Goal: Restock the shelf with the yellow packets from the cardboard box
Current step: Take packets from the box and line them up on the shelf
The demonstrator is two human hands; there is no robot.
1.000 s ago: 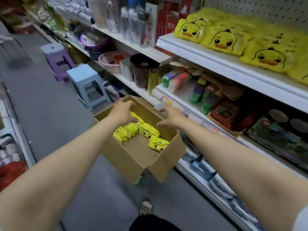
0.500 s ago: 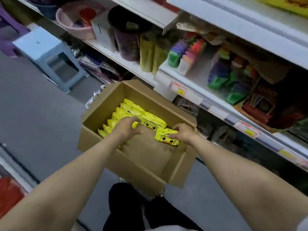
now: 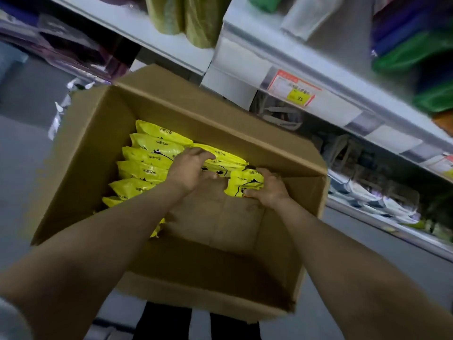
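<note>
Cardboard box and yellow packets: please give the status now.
Both hands inside cardboard box. Left hand on yellow packets; right hand closing on one packet. Nothing in the way.

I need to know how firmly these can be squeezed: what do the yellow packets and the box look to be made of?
The yellow packets look like thin glossy plastic film: they show bright sheen and soft creases. The box looks like matte brown corrugated cardboard, with folded flaps and a raw cut edge. The right hand grips one packet; the left hand rests on another.
</note>
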